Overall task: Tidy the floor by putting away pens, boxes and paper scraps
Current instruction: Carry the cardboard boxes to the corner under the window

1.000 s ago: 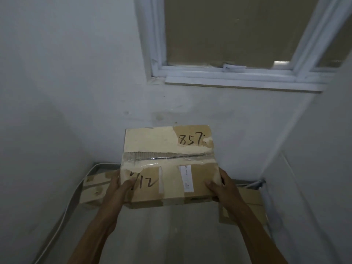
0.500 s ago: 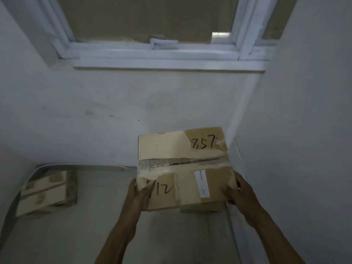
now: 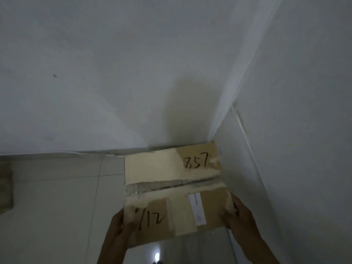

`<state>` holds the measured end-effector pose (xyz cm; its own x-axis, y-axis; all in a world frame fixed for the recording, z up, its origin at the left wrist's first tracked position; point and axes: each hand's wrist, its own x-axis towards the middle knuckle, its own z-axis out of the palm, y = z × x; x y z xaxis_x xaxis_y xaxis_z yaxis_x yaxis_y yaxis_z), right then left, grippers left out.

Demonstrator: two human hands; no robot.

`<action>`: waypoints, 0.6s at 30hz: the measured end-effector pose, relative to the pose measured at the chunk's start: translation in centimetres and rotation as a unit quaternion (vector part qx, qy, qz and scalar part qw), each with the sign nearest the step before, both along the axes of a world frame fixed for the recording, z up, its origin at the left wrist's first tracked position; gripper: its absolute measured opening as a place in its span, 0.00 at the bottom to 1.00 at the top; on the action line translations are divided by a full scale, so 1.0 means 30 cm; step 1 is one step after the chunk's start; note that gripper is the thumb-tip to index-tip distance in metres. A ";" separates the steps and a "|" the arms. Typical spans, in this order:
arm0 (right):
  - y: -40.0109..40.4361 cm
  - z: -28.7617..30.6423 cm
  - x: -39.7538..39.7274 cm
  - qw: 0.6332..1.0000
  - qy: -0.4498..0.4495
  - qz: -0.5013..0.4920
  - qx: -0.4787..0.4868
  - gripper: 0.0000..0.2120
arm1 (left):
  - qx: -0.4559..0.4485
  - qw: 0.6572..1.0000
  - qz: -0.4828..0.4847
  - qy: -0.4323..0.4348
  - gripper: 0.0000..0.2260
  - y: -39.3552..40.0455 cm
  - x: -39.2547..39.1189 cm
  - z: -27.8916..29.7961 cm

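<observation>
A taped cardboard box [image 3: 171, 189] with "857" and "12" written on its top fills the lower middle of the head view. Its far edge sits close to the corner where the back wall meets the right wall. My left hand [image 3: 122, 223] grips its near left corner, thumb on top. My right hand [image 3: 238, 216] grips its near right side. Whether the box rests on the floor or on another box, I cannot tell; what is beneath it is hidden.
A second cardboard box [image 3: 5, 187] shows at the far left edge on the pale tiled floor [image 3: 57, 206]. White walls close the space behind and on the right. A thin white cable [image 3: 242, 128] runs down the right wall.
The box has moved forward and down into the right corner, still held by both hands. The view has dropped: the window is gone from sight and the other box has slid to the left edge.
</observation>
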<state>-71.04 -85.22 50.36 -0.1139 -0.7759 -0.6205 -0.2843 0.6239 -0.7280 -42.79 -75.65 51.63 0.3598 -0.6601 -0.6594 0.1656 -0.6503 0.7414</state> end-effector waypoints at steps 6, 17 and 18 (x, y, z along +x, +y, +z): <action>-0.138 -0.324 -0.021 0.999 0.018 -0.044 -0.010 0.22 | -0.008 0.999 -0.011 0.030 0.10 -0.201 -0.032 -0.301; -0.272 -0.684 -0.086 0.996 0.038 -0.079 0.018 0.26 | -0.005 0.995 -0.085 0.047 0.17 -0.410 -0.089 -0.599; -0.271 -0.703 -0.089 0.996 0.039 -0.077 0.018 0.26 | 0.003 0.995 -0.092 0.040 0.19 -0.411 -0.088 -0.622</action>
<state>-73.71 -93.36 29.25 -0.2797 -0.7221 -0.6327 -0.2381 0.6906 -0.6829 -45.44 -87.98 32.96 0.1784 -0.7064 -0.6849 0.1017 -0.6791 0.7269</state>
